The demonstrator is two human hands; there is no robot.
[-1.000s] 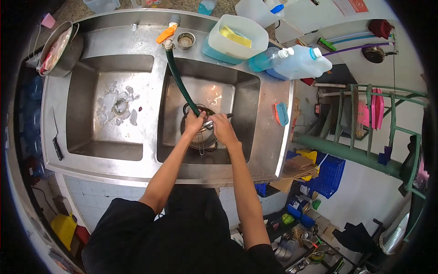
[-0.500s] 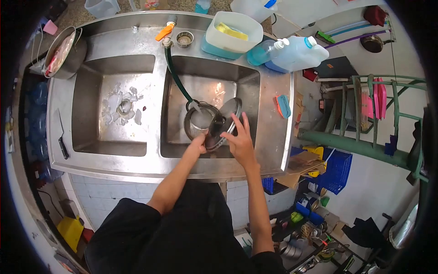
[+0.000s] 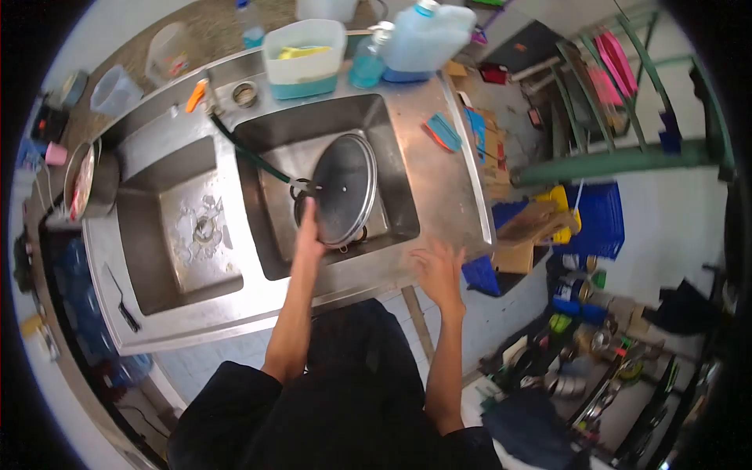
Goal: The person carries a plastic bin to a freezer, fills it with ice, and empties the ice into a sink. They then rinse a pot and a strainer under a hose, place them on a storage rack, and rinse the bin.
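My left hand (image 3: 309, 239) is closed on the left edge of a round pot lid (image 3: 346, 192) with a metal rim. The lid is tilted over the right sink basin (image 3: 392, 196) and hides most of the pot beneath it. A dark green hose (image 3: 258, 162) runs from the tap with the orange handle (image 3: 196, 95) to the pot, its end partly covered by the lid. To the right, my right hand (image 3: 440, 274) is over the sink's front edge, fingers apart and holding nothing, slightly blurred.
Food scraps (image 3: 202, 231) lie around the left basin's drain, and a knife (image 3: 122, 301) rests on the left edge. A tub of blue-green liquid (image 3: 304, 82), a pump bottle (image 3: 368, 63) and a large jug (image 3: 423, 43) stand behind. A scrub brush (image 3: 442, 131) lies right.
My right hand has let go of the lid and moved right, away from it. The lid has turned broad side up in my left hand. The view has shifted and rotated.
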